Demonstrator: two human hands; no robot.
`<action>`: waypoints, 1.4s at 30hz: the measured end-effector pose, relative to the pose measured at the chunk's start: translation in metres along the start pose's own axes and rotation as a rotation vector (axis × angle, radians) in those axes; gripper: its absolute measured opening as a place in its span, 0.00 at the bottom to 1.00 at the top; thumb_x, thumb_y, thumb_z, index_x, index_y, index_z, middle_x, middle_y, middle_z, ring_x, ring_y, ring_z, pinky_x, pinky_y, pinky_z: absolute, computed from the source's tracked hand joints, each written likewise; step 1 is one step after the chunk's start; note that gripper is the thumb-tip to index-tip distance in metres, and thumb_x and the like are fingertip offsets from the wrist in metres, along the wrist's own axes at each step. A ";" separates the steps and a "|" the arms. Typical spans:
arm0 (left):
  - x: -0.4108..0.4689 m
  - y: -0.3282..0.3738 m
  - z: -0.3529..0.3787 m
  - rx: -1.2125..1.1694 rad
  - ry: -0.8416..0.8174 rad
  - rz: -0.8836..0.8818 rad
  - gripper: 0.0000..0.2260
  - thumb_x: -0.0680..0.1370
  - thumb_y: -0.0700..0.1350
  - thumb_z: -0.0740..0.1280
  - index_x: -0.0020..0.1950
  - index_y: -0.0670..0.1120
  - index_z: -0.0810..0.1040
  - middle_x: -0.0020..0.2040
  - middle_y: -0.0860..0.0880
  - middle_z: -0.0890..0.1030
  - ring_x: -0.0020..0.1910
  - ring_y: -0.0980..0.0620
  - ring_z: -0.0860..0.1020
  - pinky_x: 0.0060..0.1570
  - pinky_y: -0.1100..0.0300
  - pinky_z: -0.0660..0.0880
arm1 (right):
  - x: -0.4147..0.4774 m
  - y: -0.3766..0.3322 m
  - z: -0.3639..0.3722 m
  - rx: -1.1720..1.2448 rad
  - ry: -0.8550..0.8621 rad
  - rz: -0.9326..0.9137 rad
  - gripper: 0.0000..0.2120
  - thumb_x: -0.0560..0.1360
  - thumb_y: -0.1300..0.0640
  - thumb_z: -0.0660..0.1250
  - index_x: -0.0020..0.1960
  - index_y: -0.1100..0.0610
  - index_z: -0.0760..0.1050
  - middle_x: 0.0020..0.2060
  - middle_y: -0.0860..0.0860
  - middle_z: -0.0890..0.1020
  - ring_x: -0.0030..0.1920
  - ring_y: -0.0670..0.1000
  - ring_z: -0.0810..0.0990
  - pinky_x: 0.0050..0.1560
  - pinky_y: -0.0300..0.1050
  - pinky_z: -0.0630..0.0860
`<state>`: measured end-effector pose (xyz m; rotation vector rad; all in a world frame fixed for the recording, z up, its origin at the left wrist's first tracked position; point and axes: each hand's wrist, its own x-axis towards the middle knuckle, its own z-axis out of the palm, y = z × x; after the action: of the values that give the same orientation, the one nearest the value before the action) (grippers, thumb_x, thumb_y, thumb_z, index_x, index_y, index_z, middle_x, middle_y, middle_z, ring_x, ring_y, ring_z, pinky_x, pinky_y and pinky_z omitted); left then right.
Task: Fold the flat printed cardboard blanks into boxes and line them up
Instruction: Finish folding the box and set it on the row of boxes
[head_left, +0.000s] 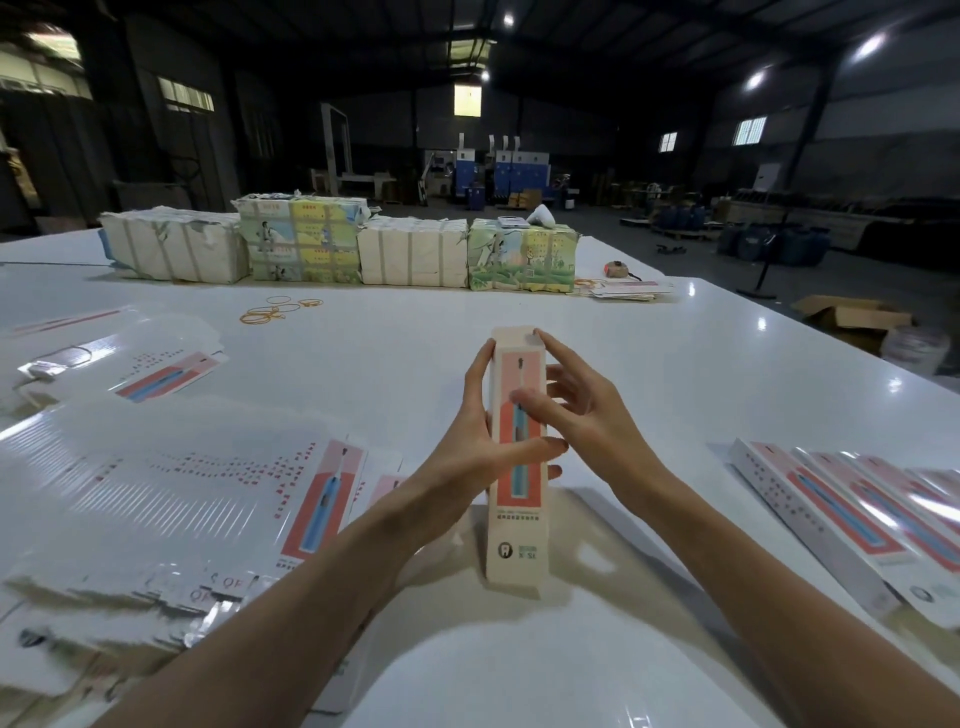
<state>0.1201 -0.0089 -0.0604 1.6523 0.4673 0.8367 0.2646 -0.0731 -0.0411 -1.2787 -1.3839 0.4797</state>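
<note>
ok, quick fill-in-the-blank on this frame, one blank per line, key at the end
1. The left hand and right hand together hold ___ folded box.
2. The stack of flat blanks lies on the person's ___ side.
3. The finished boxes are lined up on the ___ side of the table.
4. The far row has ___ wrapped bundles.
Missing words: one; left; right; four.

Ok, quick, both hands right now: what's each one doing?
Left hand: grips the folded box by its left edge, thumb across the front.
Right hand: holds the same box, forefinger at its top corner, thumb on the front.
</note>
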 end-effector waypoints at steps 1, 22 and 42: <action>0.000 0.001 0.000 -0.008 0.013 -0.011 0.49 0.66 0.49 0.79 0.76 0.72 0.51 0.69 0.57 0.70 0.60 0.46 0.82 0.49 0.55 0.85 | 0.000 0.001 0.001 0.001 -0.007 -0.009 0.33 0.76 0.44 0.71 0.78 0.38 0.64 0.55 0.41 0.83 0.57 0.42 0.84 0.45 0.41 0.85; -0.002 -0.007 -0.001 0.005 -0.091 -0.136 0.41 0.71 0.42 0.81 0.69 0.69 0.59 0.61 0.50 0.77 0.50 0.51 0.87 0.42 0.58 0.84 | 0.009 0.018 -0.008 0.123 0.160 0.148 0.11 0.86 0.54 0.63 0.67 0.51 0.76 0.45 0.47 0.87 0.51 0.57 0.87 0.44 0.47 0.85; -0.003 -0.010 -0.006 0.041 -0.141 -0.059 0.41 0.72 0.44 0.79 0.70 0.70 0.56 0.63 0.50 0.75 0.49 0.48 0.88 0.42 0.58 0.84 | 0.010 0.006 -0.015 0.249 0.137 0.184 0.07 0.81 0.55 0.71 0.53 0.55 0.87 0.48 0.53 0.89 0.51 0.56 0.88 0.43 0.47 0.85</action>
<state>0.1153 -0.0048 -0.0700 1.7145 0.4351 0.6653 0.2829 -0.0681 -0.0373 -1.2144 -1.0615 0.6563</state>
